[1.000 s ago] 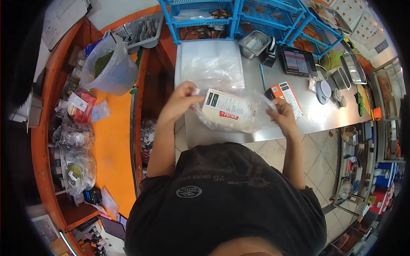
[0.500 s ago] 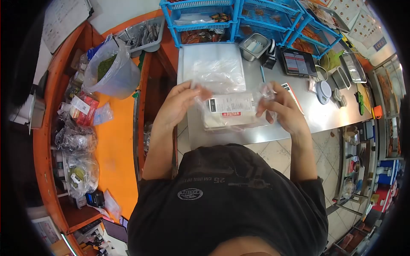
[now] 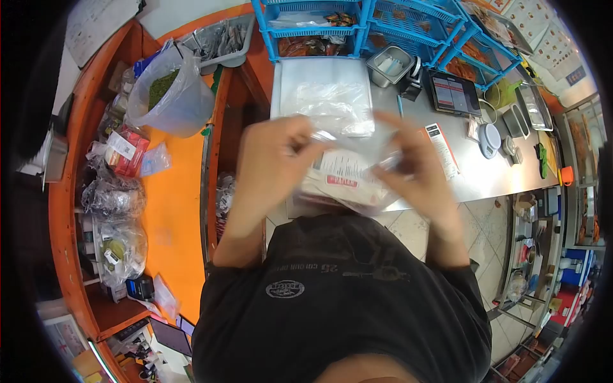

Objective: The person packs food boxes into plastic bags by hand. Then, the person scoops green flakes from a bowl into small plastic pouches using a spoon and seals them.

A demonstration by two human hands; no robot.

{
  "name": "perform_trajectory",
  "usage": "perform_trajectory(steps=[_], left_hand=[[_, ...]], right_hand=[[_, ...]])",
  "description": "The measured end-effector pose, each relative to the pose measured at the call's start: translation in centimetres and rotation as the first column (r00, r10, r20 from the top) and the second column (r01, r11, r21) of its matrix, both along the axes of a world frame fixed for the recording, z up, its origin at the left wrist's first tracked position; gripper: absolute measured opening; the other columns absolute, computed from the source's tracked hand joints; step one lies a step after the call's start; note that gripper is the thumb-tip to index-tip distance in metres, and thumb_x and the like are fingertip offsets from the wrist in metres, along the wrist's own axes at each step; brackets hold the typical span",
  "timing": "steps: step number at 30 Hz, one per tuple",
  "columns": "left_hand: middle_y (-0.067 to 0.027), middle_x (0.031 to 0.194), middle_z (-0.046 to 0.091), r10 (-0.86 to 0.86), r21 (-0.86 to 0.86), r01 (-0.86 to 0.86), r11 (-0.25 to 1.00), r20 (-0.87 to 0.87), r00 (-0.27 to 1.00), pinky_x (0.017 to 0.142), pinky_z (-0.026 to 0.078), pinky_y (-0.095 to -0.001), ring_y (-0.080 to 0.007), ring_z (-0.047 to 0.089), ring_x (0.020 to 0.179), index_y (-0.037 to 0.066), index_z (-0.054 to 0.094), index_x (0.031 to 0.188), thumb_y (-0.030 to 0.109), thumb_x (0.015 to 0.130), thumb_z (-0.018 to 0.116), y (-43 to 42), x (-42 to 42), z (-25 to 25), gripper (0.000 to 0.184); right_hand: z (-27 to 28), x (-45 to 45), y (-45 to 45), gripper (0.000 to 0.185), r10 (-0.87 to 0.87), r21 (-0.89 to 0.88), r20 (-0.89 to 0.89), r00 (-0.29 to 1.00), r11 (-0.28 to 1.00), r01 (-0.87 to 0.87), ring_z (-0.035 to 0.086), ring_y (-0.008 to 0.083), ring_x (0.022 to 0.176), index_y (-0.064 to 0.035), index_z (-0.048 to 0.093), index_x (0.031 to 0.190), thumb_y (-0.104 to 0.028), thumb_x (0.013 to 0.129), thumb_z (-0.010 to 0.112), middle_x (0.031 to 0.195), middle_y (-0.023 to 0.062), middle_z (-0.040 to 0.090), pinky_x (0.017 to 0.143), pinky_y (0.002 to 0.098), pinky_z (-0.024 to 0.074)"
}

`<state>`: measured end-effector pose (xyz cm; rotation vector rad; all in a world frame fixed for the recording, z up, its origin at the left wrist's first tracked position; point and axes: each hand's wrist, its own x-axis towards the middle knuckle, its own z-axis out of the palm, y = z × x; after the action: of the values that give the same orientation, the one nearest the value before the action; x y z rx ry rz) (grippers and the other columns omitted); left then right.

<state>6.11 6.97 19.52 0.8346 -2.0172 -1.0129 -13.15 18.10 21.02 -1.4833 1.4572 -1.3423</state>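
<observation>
A clear plastic bag (image 3: 367,143) hangs between my two hands over the near edge of the steel counter. Inside it is a pale packet (image 3: 341,180) with a white printed label and a red strip of lettering. My left hand (image 3: 278,156) pinches the bag's upper left edge, fingers closed. On the other side, my right hand (image 3: 418,166) has the upper right edge between thumb and fingers; it is somewhat blurred. Just beyond the bag lies a stack of clear plastic bags (image 3: 322,86) on the counter.
Blue plastic racks (image 3: 313,29) with packed food stand behind. A steel container (image 3: 389,66), a tablet (image 3: 454,93), a printed card (image 3: 440,150) and a round scale (image 3: 490,140) are on the steel counter (image 3: 491,175). At left, a bag-lined bucket (image 3: 175,105) stands on an orange counter (image 3: 172,210).
Both hands have moved with the bag's upper edge, the left inward and the right turning over. The packet has shifted slightly right and toward me. The view has shifted a little.
</observation>
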Motion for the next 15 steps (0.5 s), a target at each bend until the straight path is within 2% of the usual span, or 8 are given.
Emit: perform_trajectory(steps=[2,3,5,6,8,11,14,15], left_hand=[[-0.01,0.065,0.058,-0.141,-0.163,0.152,0.975,0.076,0.987,0.058,0.042,-0.0291,-0.0142,0.054,0.058,0.002,0.054,0.07,0.015,0.068,0.079,0.7,-0.8,0.2,0.029],[-0.0101,0.074,0.062,-0.191,-0.28,0.218,0.935,0.12,0.974,0.064,0.045,-0.0289,-0.0139,0.057,0.065,0.002,0.054,0.075,0.019,0.066,0.082,0.6,-0.6,0.3,0.033],[-0.0156,0.096,0.062,-0.339,-0.122,0.324,0.938,-0.137,0.931,0.079,0.045,-0.0342,-0.0216,0.059,0.085,0.001,0.054,0.099,0.025,0.06,0.085,-0.7,2.2,-0.3,0.056],[-0.0183,0.107,0.061,-0.387,-0.053,0.387,0.92,-0.27,0.882,0.086,0.045,-0.0368,-0.0255,0.059,0.094,0.0,0.053,0.111,0.029,0.057,0.087,-1.1,3.1,-0.9,0.07],[-0.0223,0.12,0.053,-0.3,-0.183,0.316,0.931,0.109,0.948,0.095,0.04,-0.0421,-0.0338,0.052,0.108,-0.003,0.035,0.131,0.032,0.053,0.089,-0.7,2.6,-3.4,0.101],[-0.0237,0.127,0.049,-0.326,0.001,0.328,0.945,0.13,0.936,0.105,0.031,-0.0462,-0.0362,0.044,0.122,-0.002,0.016,0.147,0.029,0.056,0.087,1.1,-2.1,-14.2,0.119],[-0.022,0.127,0.05,-0.248,0.26,0.286,0.922,-0.17,0.954,0.105,0.032,-0.0448,-0.0297,0.046,0.123,-0.003,0.02,0.145,0.027,0.061,0.085,1.5,-2.9,-10.3,0.11],[-0.0219,0.13,0.047,-0.279,0.185,0.307,0.934,-0.164,0.946,0.106,0.031,-0.0443,-0.0287,0.044,0.125,-0.003,0.02,0.144,0.027,0.062,0.086,0.8,-1.7,-9.1,0.11]], right_hand=[[-1.8,2.6,-1.9,0.022,0.162,-0.024,-0.141,0.977,0.986,-0.167,0.054,0.0233,0.052,0.0016,0.059,0.097,-0.006,0.078,0.067,0.078,0.017,0.062,0.054,0.0336,0.0434],[-1.7,2.7,-2.4,0.019,0.125,-0.03,-0.192,0.973,0.991,-0.133,0.05,0.0171,0.052,0.002,0.059,0.093,-0.005,0.078,0.068,0.072,0.0133,0.058,0.051,0.0305,0.0405],[-1.7,2.7,-2.9,0.014,0.06,-0.03,-0.284,0.957,0.997,-0.071,0.041,0.0049,0.051,0.0028,0.058,0.084,-0.003,0.079,0.07,0.062,0.0059,0.05,0.045,0.0242,0.0347],[-1.3,2.7,-3.0,0.009,0.059,-0.034,-0.282,0.958,0.997,-0.071,0.045,0.0092,0.048,0.0033,0.059,0.08,-0.001,0.081,0.066,0.058,0.0101,0.05,0.046,0.0252,0.0374],[-1.9,3.0,-3.1,0.005,0.137,-0.061,-0.219,0.966,0.986,-0.154,0.051,0.013,0.049,0.0029,0.061,0.082,0.0,0.081,0.065,0.06,0.0127,0.054,0.047,0.0267,0.0396],[-3.6,4.0,-3.4,0.004,0.189,-0.149,-0.374,0.908,0.954,-0.259,0.058,0.0175,0.053,0.0021,0.063,0.083,0.002,0.08,0.064,0.065,0.0146,0.059,0.049,0.0286,0.0424],[-1.5,3.2,-3.3,0.008,0.192,-0.094,-0.335,0.922,0.967,-0.235,0.06,0.0189,0.056,0.0011,0.064,0.086,0.003,0.077,0.064,0.069,0.0139,0.062,0.051,0.029,0.0435],[-0.4,2.5,-2.5,0.01,0.196,-0.028,-0.262,0.945,0.977,-0.211,0.06,0.019,0.057,0.0008,0.065,0.087,0.003,0.077,0.064,0.071,0.0134,0.062,0.051,0.0289,0.0436]])
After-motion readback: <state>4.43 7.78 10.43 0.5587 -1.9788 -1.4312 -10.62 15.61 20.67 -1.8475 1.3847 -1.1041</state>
